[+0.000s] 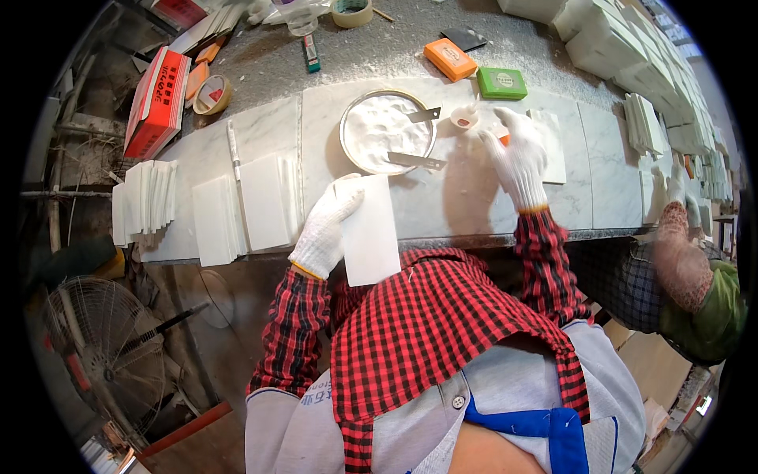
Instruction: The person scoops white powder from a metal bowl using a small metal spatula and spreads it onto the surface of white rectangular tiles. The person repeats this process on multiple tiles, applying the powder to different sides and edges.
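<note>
The left hand's (325, 225) gloved fingers close on a tile (371, 237) by its upper left side, on the person's side of the tin (343, 134). The right hand (521, 154), right of the tin, has its fingers curled about an orange piece (504, 138); whether they grip it, I cannot tell.

The tile looks flat, thin and stiff: likely light enough for one hand, but brittle, its corners apt to chip. Its smooth face could slide under a dusty glove, so a hold well in from the side, thumb on one face and fingers on the other, should suit better than a pinch at a corner.

The tin holds a white filling (375, 126); two blades (415, 160) lie across its right rim. A cup (455, 121) stands just right of it, stacks (268, 201) stand to its left, and a green box (501, 83) lies beyond it, to the right.
</note>
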`<action>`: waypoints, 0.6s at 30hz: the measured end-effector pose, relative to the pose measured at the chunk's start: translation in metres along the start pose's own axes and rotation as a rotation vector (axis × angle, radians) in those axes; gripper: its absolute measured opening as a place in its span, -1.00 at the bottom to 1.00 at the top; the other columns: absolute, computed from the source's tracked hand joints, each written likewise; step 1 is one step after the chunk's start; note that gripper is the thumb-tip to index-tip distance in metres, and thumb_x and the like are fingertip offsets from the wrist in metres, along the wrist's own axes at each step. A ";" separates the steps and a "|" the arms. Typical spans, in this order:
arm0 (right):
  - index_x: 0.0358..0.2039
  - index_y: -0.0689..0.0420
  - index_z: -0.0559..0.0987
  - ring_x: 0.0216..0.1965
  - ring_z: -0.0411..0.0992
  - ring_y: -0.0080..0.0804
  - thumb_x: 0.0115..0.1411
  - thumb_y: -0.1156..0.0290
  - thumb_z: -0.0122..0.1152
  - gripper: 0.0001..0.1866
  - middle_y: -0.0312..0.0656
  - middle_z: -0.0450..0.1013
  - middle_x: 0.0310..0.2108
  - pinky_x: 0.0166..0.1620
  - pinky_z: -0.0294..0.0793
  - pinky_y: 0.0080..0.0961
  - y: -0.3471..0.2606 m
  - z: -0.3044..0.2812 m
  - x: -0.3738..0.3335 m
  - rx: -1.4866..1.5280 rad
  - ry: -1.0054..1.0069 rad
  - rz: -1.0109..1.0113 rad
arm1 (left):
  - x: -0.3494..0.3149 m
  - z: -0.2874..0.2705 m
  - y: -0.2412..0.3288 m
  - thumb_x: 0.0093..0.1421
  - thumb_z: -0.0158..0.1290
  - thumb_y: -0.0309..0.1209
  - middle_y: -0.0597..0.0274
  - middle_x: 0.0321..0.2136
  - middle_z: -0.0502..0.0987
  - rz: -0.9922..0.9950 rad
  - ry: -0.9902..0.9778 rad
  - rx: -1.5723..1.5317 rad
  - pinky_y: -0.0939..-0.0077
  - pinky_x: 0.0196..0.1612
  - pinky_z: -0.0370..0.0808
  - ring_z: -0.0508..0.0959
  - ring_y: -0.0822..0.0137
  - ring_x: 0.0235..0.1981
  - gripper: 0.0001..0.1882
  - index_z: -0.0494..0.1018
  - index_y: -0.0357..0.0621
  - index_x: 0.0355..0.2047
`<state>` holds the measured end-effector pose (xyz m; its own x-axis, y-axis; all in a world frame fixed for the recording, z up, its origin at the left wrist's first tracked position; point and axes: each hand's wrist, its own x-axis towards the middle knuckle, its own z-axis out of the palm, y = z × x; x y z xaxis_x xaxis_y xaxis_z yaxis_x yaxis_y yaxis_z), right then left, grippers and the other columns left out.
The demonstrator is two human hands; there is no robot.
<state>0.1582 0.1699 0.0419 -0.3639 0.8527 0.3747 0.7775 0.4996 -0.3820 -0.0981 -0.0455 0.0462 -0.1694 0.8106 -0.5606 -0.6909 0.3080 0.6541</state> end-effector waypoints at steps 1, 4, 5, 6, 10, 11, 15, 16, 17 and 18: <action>-0.02 0.04 0.63 -0.08 0.51 -0.12 0.18 0.17 0.35 -0.61 -0.11 0.59 -0.15 0.03 0.46 -0.25 -0.016 -0.019 -0.009 0.038 0.053 -0.012 | 0.000 0.003 0.002 0.39 0.06 -0.44 0.10 0.02 0.54 0.006 0.022 0.007 0.33 0.09 0.57 0.58 0.25 -0.01 -0.62 0.36 -0.28 0.18; 0.04 0.03 0.60 -0.24 0.55 -0.24 0.24 0.21 0.33 -0.62 -0.17 0.60 -0.26 -0.11 0.51 -0.34 -0.047 -0.036 -0.036 0.250 -0.044 0.098 | 0.001 0.005 0.010 0.39 0.05 -0.45 0.11 0.01 0.55 0.025 0.011 0.052 0.34 0.08 0.56 0.58 0.27 0.00 -0.64 0.38 -0.28 0.15; 0.05 0.03 0.59 -0.29 0.55 -0.26 0.25 0.19 0.32 -0.61 -0.18 0.60 -0.28 -0.15 0.52 -0.35 -0.059 -0.035 -0.042 0.363 -0.166 0.223 | 0.002 0.006 0.012 0.40 0.05 -0.44 0.11 0.01 0.55 0.029 -0.001 0.053 0.34 0.08 0.56 0.58 0.27 0.00 -0.65 0.38 -0.28 0.14; 0.06 0.03 0.58 -0.33 0.56 -0.28 0.26 0.18 0.32 -0.60 -0.19 0.60 -0.29 -0.19 0.53 -0.37 -0.068 -0.034 -0.045 0.476 -0.283 0.349 | 0.004 0.008 0.015 0.40 0.06 -0.44 0.11 0.00 0.55 0.035 -0.015 0.056 0.34 0.08 0.56 0.58 0.28 0.00 -0.66 0.39 -0.28 0.13; 0.12 0.04 0.56 -0.33 0.61 -0.37 0.30 0.24 0.29 -0.60 -0.13 0.62 -0.26 -0.22 0.55 -0.42 -0.074 -0.007 -0.054 0.645 -0.330 0.348 | 0.011 0.009 0.018 0.39 0.05 -0.44 0.11 -0.01 0.55 0.012 -0.008 0.101 0.37 0.08 0.56 0.58 0.30 -0.01 -0.68 0.41 -0.28 0.11; 0.12 0.05 0.56 -0.32 0.61 -0.40 0.30 0.27 0.28 -0.61 -0.11 0.63 -0.25 -0.22 0.55 -0.42 -0.076 0.001 -0.055 0.726 -0.322 0.369 | 0.012 0.010 0.020 0.39 0.05 -0.45 0.11 -0.01 0.55 0.013 -0.013 0.116 0.38 0.09 0.55 0.57 0.30 -0.01 -0.68 0.41 -0.28 0.10; 0.09 0.20 0.57 -0.34 0.57 -0.54 0.31 0.42 0.23 -0.65 -0.15 0.62 -0.24 -0.24 0.53 -0.55 -0.081 0.012 -0.053 0.929 -0.380 0.483 | 0.011 0.011 0.027 0.38 0.05 -0.45 0.13 -0.02 0.54 0.042 -0.009 0.207 0.42 0.11 0.51 0.55 0.33 0.00 -0.68 0.41 -0.28 0.10; 0.09 0.22 0.57 -0.35 0.55 -0.56 0.31 0.43 0.22 -0.65 -0.17 0.62 -0.24 -0.26 0.52 -0.58 -0.081 0.013 -0.053 0.958 -0.405 0.521 | 0.012 0.011 0.029 0.37 0.05 -0.45 0.14 -0.02 0.54 0.054 -0.006 0.238 0.43 0.11 0.50 0.54 0.34 0.00 -0.68 0.41 -0.28 0.10; 0.08 0.23 0.57 -0.37 0.54 -0.58 0.32 0.43 0.21 -0.66 -0.19 0.61 -0.26 -0.28 0.51 -0.60 -0.080 0.012 -0.053 0.977 -0.407 0.539 | 0.013 0.011 0.031 0.38 0.06 -0.44 0.13 -0.01 0.54 0.063 0.000 0.260 0.41 0.10 0.52 0.55 0.33 0.00 -0.67 0.41 -0.28 0.11; 0.07 0.24 0.57 -0.39 0.53 -0.60 0.33 0.43 0.20 -0.67 -0.20 0.61 -0.28 -0.30 0.50 -0.62 -0.081 0.008 -0.050 0.995 -0.412 0.556 | 0.013 0.010 0.033 0.38 0.06 -0.44 0.12 0.00 0.54 0.072 0.009 0.279 0.40 0.10 0.53 0.56 0.32 0.00 -0.66 0.41 -0.28 0.12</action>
<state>0.1101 0.0878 0.0474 -0.3825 0.8821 -0.2748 0.2116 -0.2059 -0.9554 -0.1161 -0.0199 0.0653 -0.2180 0.8315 -0.5110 -0.4567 0.3758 0.8064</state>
